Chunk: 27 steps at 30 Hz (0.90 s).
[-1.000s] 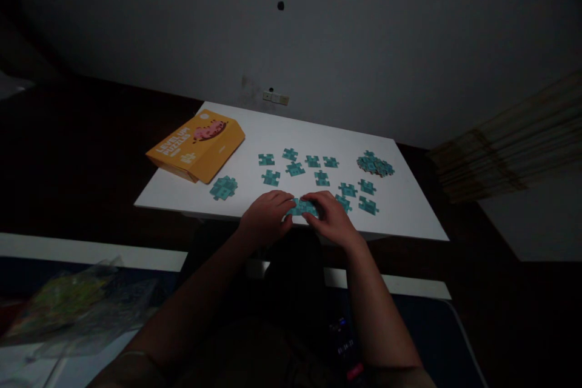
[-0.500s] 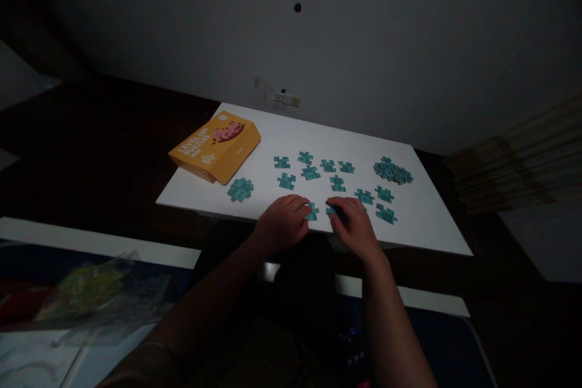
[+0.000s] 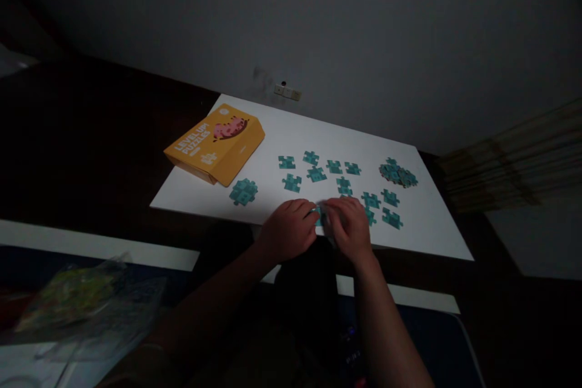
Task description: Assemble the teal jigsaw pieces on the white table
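— Where are your hands?
— My left hand [image 3: 291,229] and right hand [image 3: 349,227] meet at the table's [image 3: 422,227] near edge, fingers pinching puzzle pieces [image 3: 319,215], I think; it's dim.

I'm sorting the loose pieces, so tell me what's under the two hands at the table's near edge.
A sliver of teal puzzle piece shows between the left hand and the right hand, on the white table. How many pieces lie there, or whether they are joined, is covered.
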### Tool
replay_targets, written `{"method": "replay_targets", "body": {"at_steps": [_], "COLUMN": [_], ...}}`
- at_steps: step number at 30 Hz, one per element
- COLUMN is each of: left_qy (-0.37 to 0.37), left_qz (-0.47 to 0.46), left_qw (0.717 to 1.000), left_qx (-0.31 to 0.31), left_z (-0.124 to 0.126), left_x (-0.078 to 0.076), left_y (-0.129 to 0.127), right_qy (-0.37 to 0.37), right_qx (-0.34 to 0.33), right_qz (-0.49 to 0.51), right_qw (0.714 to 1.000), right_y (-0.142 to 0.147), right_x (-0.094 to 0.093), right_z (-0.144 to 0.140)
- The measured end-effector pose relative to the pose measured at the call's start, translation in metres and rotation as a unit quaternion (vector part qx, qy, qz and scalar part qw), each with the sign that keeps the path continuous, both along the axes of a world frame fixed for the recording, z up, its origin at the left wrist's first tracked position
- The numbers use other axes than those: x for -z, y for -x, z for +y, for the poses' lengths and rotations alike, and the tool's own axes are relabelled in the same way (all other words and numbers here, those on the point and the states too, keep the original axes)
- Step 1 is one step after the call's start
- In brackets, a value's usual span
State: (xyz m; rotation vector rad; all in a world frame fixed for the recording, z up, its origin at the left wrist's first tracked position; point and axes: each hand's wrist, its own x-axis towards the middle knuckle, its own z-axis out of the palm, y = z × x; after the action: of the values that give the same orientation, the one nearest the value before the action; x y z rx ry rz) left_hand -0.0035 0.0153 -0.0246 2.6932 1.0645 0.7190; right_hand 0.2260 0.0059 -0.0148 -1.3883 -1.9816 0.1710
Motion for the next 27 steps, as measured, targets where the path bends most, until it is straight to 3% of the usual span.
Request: {"method": "replay_targets", "body": {"at_steps": [5, 11, 21, 27], "left_qy": [0.002, 0.038, 0.074, 0.043], "left_qz": [0.007, -0.014, -0.054, -0.034], "left_qw": [1.0, 0.999, 0.996, 0.998], "left_qx": [-0.004, -0.002, 0.013, 0.015], "left_z": [0.0, -0.002, -0.002, -0.001], "left_x": [0.002, 0.001, 0.001, 0.002], "left_y": [0.0, 0.001, 0.001, 0.001], "right_qy": [0.068, 0.119, 0.143, 0.131], "right_qx": [-0.022, -0.113, -0.13, -0.103], "right_qz": [-0.02, -0.077, -0.076, -0.063], "right_qw": [0.997, 0.983, 0.978, 0.984], "right_y": [0.025, 0.043, 0.025, 0.005], "right_x": [-0.017, -0.018, -0.027, -0.024], "right_z": [0.052, 0.101, 0.094, 0.08]}}
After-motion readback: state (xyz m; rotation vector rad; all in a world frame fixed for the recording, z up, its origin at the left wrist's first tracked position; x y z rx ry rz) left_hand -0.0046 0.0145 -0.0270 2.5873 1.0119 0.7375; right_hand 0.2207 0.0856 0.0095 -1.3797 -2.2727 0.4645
